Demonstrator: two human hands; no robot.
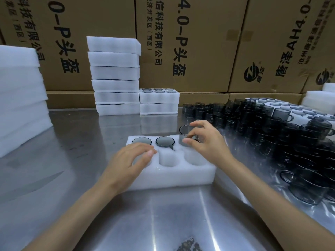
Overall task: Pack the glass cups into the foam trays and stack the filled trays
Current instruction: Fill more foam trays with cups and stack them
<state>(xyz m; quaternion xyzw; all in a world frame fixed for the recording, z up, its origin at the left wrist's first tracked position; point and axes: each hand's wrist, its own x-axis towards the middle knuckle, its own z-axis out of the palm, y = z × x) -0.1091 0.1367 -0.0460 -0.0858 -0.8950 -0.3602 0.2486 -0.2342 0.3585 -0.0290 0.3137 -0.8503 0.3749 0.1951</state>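
Observation:
A white foam tray (181, 176) lies on the steel table in front of me. Its far row holds two smoky glass cups (141, 141) (165, 141), sunk in their holes. My right hand (206, 142) pinches a third glass cup (185, 135) by its rim and handle, half lowered over the far right hole. My left hand (130, 158) rests with relaxed fingers on the tray's near left part, covering that hole. The other two near holes stand empty.
A heap of loose dark glass cups (272, 127) fills the right side of the table. Stacked foam trays (116, 75) and a shorter filled stack (159, 101) stand at the back. More foam (20, 98) is piled at left. Cardboard boxes (199, 42) form the back wall.

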